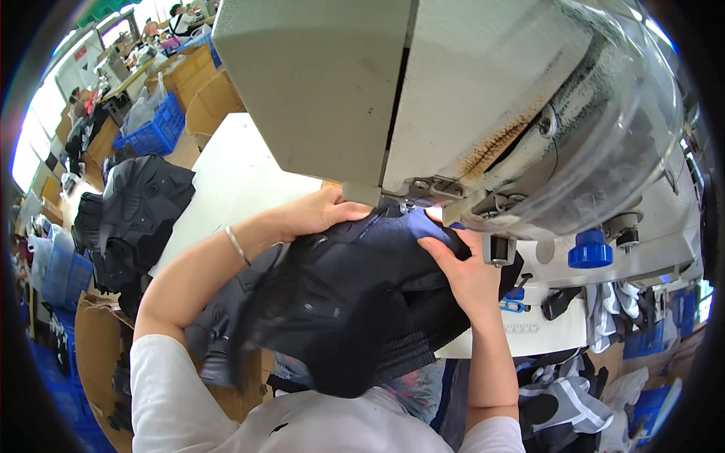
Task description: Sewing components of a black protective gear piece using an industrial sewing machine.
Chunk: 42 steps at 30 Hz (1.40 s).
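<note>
Evidently stitching: sewing machine [332, 98], worktop [226, 177], dark garment [310, 313].
Sewing machine, above left hand [311, 214] and right hand [472, 275]; white worktop, flanking both; dark garment, between and below them, edge at the stitching area [405, 207]; hands, each gripping cloth; blue tool [513, 306], beside the right wrist. Step, by judgement: guiding a seam; next move calls for even feeding, cloth flat.

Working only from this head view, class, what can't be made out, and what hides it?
Head view:
Left hand and right hand: some fingertips, hidden by the hands themselves or the dark garment.
Sewing machine: its top, cut off by the upper edge.
Dark garment: its lower left-hand part, blurred.
Distant people: what they handle, too small to tell.
</note>
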Motion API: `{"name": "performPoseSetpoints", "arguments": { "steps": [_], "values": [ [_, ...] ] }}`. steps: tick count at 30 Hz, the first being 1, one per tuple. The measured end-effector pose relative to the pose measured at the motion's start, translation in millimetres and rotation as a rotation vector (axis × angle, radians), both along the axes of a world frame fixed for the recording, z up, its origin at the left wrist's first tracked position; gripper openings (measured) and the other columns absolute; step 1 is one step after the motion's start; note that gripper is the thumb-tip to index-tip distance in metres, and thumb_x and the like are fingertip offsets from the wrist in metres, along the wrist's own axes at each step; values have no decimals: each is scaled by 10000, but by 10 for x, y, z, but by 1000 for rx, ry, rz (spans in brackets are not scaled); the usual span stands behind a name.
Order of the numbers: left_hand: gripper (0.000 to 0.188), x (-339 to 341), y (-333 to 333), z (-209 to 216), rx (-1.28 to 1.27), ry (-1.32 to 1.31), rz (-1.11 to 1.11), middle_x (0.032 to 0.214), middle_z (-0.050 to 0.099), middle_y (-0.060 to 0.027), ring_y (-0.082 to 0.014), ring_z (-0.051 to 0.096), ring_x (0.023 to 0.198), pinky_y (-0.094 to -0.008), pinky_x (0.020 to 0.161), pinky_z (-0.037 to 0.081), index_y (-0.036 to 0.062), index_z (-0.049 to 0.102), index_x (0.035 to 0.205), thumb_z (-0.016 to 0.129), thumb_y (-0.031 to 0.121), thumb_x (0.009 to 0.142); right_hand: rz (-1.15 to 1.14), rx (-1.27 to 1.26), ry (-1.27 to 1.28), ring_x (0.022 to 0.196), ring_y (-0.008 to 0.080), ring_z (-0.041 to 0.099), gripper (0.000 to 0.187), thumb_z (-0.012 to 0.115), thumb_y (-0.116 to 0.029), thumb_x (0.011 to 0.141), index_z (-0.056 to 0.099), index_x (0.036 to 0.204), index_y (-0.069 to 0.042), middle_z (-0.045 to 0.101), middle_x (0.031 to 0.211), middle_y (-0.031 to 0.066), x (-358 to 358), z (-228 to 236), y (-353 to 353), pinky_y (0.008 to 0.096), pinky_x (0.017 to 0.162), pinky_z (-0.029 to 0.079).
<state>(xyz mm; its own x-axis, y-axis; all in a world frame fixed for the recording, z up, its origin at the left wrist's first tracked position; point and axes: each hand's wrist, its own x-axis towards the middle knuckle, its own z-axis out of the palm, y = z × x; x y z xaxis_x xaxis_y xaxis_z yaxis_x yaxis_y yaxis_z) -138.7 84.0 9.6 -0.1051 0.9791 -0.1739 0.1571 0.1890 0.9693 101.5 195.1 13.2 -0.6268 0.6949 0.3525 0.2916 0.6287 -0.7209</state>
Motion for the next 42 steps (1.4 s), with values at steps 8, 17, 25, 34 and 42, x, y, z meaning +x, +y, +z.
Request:
{"name": "performPoseSetpoints", "arguments": {
  "steps": [8,17,25,34,42],
  "values": [
    [510,-161,64,-19,-76,180,-43,1160,621,-99,-145,567,1055,-275,915,451,20,581,1232,622,403,897,54,-11,23,891,213,633,348,790,-264,750,732,1049,-96,698,959,85,9,65,-3,318,861,462],
    [422,65,-30,150,68,404,72,889,678,-71,-109,581,820,-259,754,458,-26,674,1044,678,357,866,0,213,84,722,296,636,361,803,-337,742,646,814,-20,643,760,116,32,-28,60,377,619,481],
    [479,-11,-58,-58,190,256,41,936,667,-89,-133,590,875,-268,793,463,-27,650,1106,634,404,895,-3,225,107,672,293,635,334,812,-297,739,648,821,-18,637,732,114,-46,-41,-11,354,630,488],
    [482,0,95,-201,-265,-94,-114,1215,586,-56,-129,533,1109,-274,931,456,34,509,1322,392,388,1016,45,80,9,803,323,643,394,780,-334,752,703,1013,-49,683,879,146,50,-53,131,371,740,499],
    [744,5,117,-449,-123,-435,-143,596,382,30,-84,286,455,-239,451,230,103,596,1068,518,784,778,62,224,146,667,252,634,251,654,-346,843,671,1058,-219,626,768,59,79,-28,103,370,571,484]
  ]
}}
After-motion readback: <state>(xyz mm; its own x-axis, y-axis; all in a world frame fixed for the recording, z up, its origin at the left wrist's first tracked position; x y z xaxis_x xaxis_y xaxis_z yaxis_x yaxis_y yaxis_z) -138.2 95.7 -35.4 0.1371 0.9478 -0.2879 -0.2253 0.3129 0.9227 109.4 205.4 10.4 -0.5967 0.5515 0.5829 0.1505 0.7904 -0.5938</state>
